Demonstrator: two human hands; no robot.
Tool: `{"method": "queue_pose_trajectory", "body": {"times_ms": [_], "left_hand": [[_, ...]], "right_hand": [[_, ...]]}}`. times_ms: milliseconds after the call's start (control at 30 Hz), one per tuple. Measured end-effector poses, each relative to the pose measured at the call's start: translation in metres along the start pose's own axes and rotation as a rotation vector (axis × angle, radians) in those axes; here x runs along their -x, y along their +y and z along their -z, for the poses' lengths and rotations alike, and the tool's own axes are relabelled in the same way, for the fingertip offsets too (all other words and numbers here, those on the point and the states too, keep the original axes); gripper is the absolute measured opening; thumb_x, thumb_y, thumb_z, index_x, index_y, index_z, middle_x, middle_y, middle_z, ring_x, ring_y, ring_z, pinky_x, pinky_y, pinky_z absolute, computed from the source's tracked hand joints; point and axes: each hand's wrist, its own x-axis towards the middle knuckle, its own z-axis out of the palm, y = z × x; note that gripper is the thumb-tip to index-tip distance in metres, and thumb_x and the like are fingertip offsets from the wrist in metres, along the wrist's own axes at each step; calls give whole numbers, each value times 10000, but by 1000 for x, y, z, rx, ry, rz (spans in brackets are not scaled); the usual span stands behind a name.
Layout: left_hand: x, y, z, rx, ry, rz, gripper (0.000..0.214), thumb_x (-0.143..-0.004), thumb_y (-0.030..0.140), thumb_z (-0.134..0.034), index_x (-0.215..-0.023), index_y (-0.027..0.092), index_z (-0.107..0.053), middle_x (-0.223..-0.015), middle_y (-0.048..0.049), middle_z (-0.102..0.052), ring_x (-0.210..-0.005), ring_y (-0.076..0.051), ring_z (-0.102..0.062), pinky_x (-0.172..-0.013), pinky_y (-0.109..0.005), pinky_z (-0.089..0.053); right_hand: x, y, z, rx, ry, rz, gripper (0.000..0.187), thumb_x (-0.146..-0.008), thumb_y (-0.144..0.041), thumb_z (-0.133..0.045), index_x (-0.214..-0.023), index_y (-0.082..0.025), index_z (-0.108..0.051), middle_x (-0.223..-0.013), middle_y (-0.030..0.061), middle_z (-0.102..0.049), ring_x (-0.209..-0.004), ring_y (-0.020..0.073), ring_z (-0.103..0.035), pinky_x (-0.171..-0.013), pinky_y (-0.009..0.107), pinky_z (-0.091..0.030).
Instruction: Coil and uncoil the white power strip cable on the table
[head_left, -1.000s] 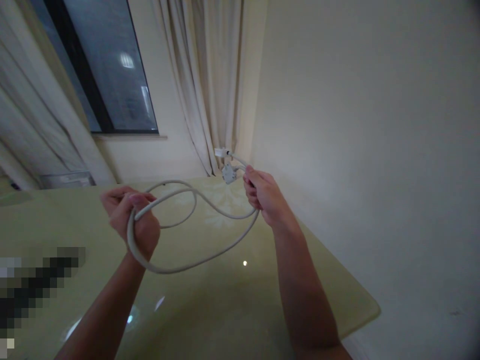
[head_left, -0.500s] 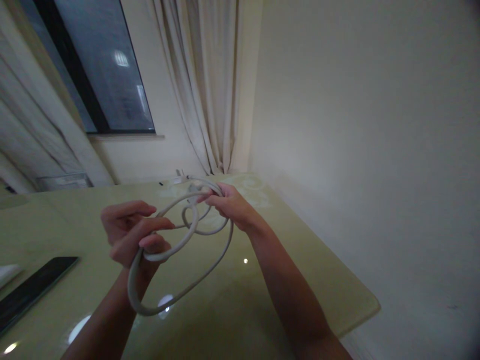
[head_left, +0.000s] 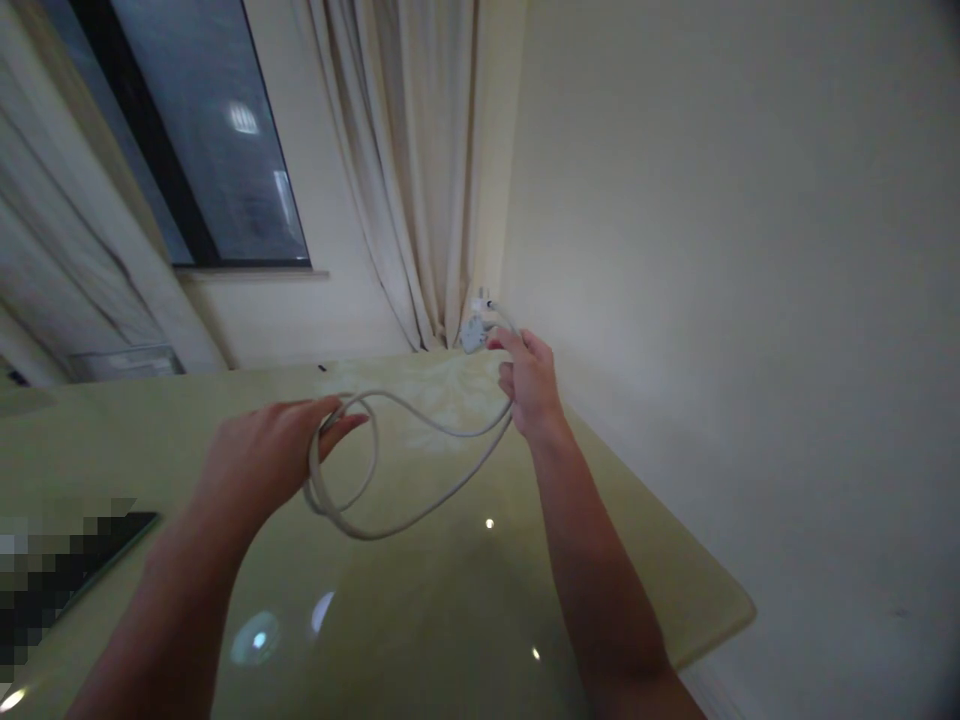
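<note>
A white power cord [head_left: 420,522] hangs in loose loops between my two hands, above the glossy table. My left hand [head_left: 281,445] grips the coiled loops at the left, thumb and fingers pinched over them. My right hand [head_left: 531,385] is closed on the cord near its plug end. Beyond the right fingers, a white plug [head_left: 481,300] with metal prongs points upward. Just below it sits a pale, blocky connector [head_left: 473,335], partly hidden by the fingertips.
The pale green, shiny table [head_left: 420,620] ends in a rounded corner at the right, close to a plain wall [head_left: 712,250]. A dark flat object [head_left: 112,550], partly pixelated, lies at the left. Curtains [head_left: 405,180] and a window [head_left: 210,130] stand behind.
My right hand has moved right and away with the plug end. My left hand has turned over onto the loops. The cord is stretched wider between them.
</note>
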Motion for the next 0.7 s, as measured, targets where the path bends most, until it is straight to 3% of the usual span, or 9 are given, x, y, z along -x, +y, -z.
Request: {"method": "queue_pose_trajectory", "body": {"times_ms": [67,167,233,300,400,467,500,567,700], "left_hand": [[-1,-8,-9,-37,-131,106,513,-959,720,-514,-882,303,-804,-826,-133,-754,-707,-347,-676,-644,-399,-409],[-7,-25,-25,103,-166,29,388,-953,585,-575,-853,278,-789,-868,-111,-728,-790,-304,-689,-696,-378,-444],[-9,-32,-31,162,-64,-60,341,-925,551,-626,-824,270,-791,-880,-101,-683,-833,-282,-671,-735,-368,-461],[-8,-32,-30,144,110,-59,373,-924,588,-637,-820,271,-804,-851,-95,-633,-824,-280,-638,-735,-373,-453],[-5,-25,-20,140,425,92,459,-985,619,-568,-933,235,-816,-818,-82,-625,-784,-269,-623,-715,-372,-430],[-2,-21,-12,157,531,213,505,-1008,628,-536,-1016,198,-802,-790,-80,-651,-754,-266,-635,-705,-370,-418],[-2,-22,-9,147,515,261,516,-1002,640,-538,-1039,194,-796,-762,-79,-658,-723,-268,-634,-690,-372,-407],[-2,-25,-6,110,350,295,501,-960,669,-575,-1034,226,-797,-710,-78,-668,-654,-278,-617,-648,-376,-374],[-6,-35,-8,254,-115,104,432,-889,671,-630,-838,273,-791,-734,-64,-738,-680,-272,-670,-639,-354,-422]], "right_hand": [[-3,-5,7,-31,59,73,383,-854,-482,-799,-728,-209,-561,-572,-92,-443,-402,20,-204,-357,196,-106],[-5,-9,13,-74,63,101,396,-874,-499,-788,-736,-211,-555,-557,-100,-434,-389,21,-219,-335,181,-120],[-5,-10,13,-109,52,91,361,-888,-492,-782,-774,-209,-590,-543,-112,-400,-380,24,-223,-329,176,-127],[-5,-12,12,-148,56,87,340,-912,-493,-761,-801,-207,-613,-530,-122,-365,-368,26,-211,-327,177,-129],[-4,-15,12,-216,78,92,342,-944,-508,-726,-815,-212,-613,-515,-131,-324,-355,32,-187,-325,186,-137],[-4,-17,13,-264,95,101,350,-953,-516,-716,-810,-222,-591,-503,-138,-291,-352,40,-169,-324,193,-141],[-4,-19,13,-284,99,105,355,-954,-517,-714,-802,-228,-574,-498,-139,-278,-352,44,-162,-323,196,-142],[-3,-21,15,-314,95,103,372,-956,-511,-712,-780,-237,-532,-492,-140,-262,-354,50,-151,-320,199,-142],[-4,-23,19,-349,73,64,391,-965,-470,-705,-749,-243,-470,-490,-136,-267,-364,56,-149,-319,193,-153]]}}
